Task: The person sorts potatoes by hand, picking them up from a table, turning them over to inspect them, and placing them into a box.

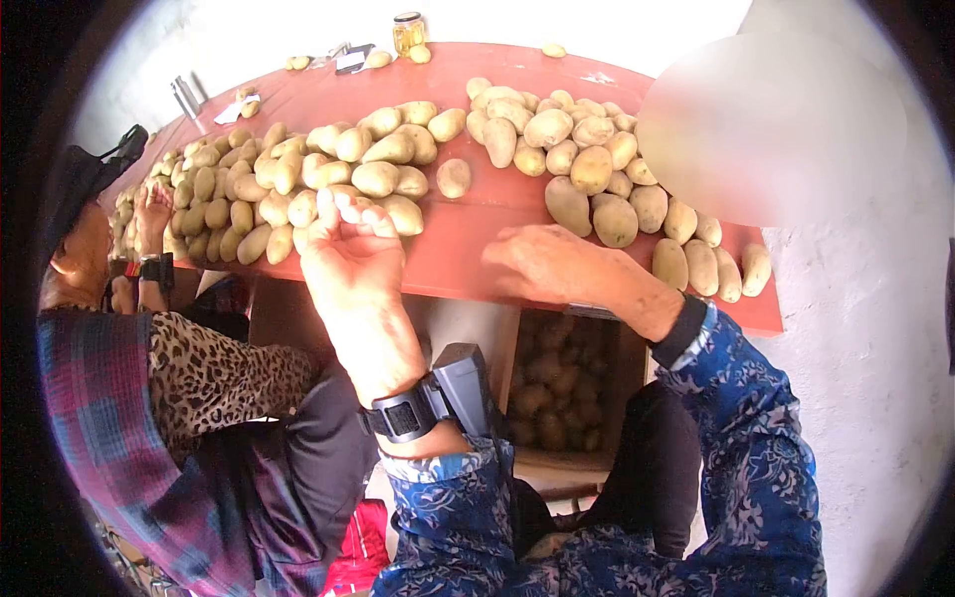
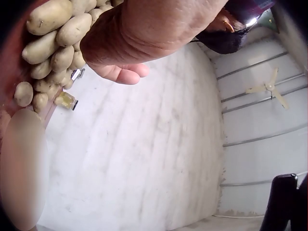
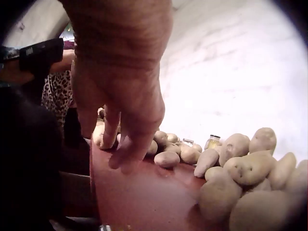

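My left hand is raised at the table's near edge, palm turned up and fingers loosely bent, with nothing in it. Behind its fingertips lies the large left pile of potatoes. Over the bare red tabletop near the edge is my right hand, its fingers blurred in the head view. In the right wrist view the right hand's fingers hang down, holding nothing. A second pile of potatoes lies beyond and to the right of that hand. One single potato sits between the piles.
Below the table edge stands a wooden crate with potatoes inside. A glass jar, a metal flask and a few stray potatoes are along the far edge. Another person sits close on my left, with a hand at the potatoes.
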Tool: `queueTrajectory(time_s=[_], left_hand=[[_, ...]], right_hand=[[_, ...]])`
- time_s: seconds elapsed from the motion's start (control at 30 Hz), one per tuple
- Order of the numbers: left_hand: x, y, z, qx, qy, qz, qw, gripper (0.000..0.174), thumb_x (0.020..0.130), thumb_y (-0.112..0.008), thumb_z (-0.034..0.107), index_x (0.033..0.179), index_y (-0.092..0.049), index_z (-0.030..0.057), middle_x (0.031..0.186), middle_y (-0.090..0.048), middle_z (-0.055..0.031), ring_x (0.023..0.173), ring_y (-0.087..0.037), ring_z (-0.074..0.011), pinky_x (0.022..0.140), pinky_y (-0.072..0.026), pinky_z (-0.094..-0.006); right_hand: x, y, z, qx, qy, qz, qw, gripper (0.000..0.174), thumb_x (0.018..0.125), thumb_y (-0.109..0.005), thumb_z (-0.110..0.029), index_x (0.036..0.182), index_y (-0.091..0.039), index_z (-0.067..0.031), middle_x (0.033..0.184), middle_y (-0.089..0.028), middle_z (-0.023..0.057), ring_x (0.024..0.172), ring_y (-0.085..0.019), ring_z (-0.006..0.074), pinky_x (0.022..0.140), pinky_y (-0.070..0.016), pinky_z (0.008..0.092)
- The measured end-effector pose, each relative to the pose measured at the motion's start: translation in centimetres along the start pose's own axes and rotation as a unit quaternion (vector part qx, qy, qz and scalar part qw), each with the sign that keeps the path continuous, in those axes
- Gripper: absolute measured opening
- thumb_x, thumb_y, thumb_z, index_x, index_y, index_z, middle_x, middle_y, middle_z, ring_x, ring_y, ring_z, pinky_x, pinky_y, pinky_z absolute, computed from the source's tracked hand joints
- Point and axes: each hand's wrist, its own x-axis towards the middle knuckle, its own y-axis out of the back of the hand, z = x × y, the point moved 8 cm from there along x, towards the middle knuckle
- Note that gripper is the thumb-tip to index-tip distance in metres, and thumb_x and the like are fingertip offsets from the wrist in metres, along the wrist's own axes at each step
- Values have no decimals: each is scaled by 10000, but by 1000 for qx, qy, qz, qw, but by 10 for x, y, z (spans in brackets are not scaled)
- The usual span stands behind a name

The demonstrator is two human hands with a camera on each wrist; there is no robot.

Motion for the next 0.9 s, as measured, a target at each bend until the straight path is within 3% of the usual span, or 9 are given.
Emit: queueTrajectory(time_s=[0.07, 0.13, 0.23, 0.37, 0.43, 0.53, 0.67, 0.83, 0.9], left_hand=[[-9, -8, -2, 37, -10, -38, 999, 77, 853, -602, 63, 877, -528, 64, 765, -538, -11, 692, -504, -108, 647, -429, -243], [-18, -14, -4, 54, -28, -37, 997, 69, 863, -592, 77, 877, -526, 62, 766, -529, -10, 699, -498, -105, 653, -425, -241], [-11, -9, -1, 31, -21, -24, 999, 73, 863, -577, 64, 919, -546, 29, 771, -552, -32, 673, -516, -116, 630, -446, -253], [0, 4, -3, -46, 54, -21, 997, 115, 873, -528, 33, 974, -569, -3, 783, -598, -67, 662, -558, -131, 606, -472, -270], [-1, 5, -1, -39, 54, -2, 998, 125, 880, -508, 34, 983, -569, -3, 790, -604, -73, 674, -565, -134, 605, -474, -274], [3, 10, 7, -9, 44, 14, 999, 164, 891, -476, 39, 1029, -561, 14, 805, -615, -78, 689, -572, -139, 608, -477, -285], [2, 10, 0, -11, 56, -8, 998, 138, 893, -499, 60, 1015, -564, 49, 793, -618, -64, 674, -569, -143, 593, -469, -279], [3, 11, -2, -6, 51, 5, 999, 110, 900, -528, 78, 1002, -562, 56, 790, -609, -55, 652, -560, -140, 581, -469, -273], [5, 13, -2, -3, 50, 20, 999, 110, 901, -526, 82, 1002, -562, 55, 790, -607, -57, 648, -555, -140, 578, -466, -273]], right_hand=[[12, -1, 8, -8, -9, 5, 1000, 300, 824, -586, -179, 1086, -541, -38, 1182, -524, 184, 1053, -527, 375, 867, -438, 473], [20, 11, 13, -38, 4, 126, 991, 342, 812, -592, -148, 1140, -541, -66, 1239, -476, 202, 1101, -500, 385, 920, -422, 467], [37, 10, 23, -80, -24, 161, 983, 397, 785, -618, -135, 1172, -548, -81, 1279, -431, 225, 1159, -450, 412, 952, -406, 474], [68, 7, 38, -109, -34, 105, 988, 409, 762, -641, -134, 1161, -572, -84, 1344, -370, 230, 1206, -404, 423, 978, -390, 479], [77, 2, 45, -109, -60, 45, 991, 418, 737, -660, -134, 1148, -595, -95, 1413, -289, 220, 1265, -351, 398, 1012, -369, 455], [90, -5, 59, -80, -84, 39, 992, 435, 726, -658, -135, 1158, -602, -119, 1441, -243, 219, 1281, -331, 395, 1033, -352, 426], [98, -18, 79, -21, -78, 35, 996, 459, 723, -646, -148, 1179, -597, -139, 1444, -218, 256, 1244, -388, 401, 1008, -389, 403], [97, -13, 72, -18, -82, 52, 995, 666, 758, -611, -151, 1371, -360, -79, 1430, -166, 340, 1232, -403, 426, 1023, -371, 414], [97, -12, 76, -7, -95, 73, 993, 657, 772, -605, -148, 1373, -350, -72, 1423, -194, 330, 1226, -409, 419, 1021, -373, 414]])
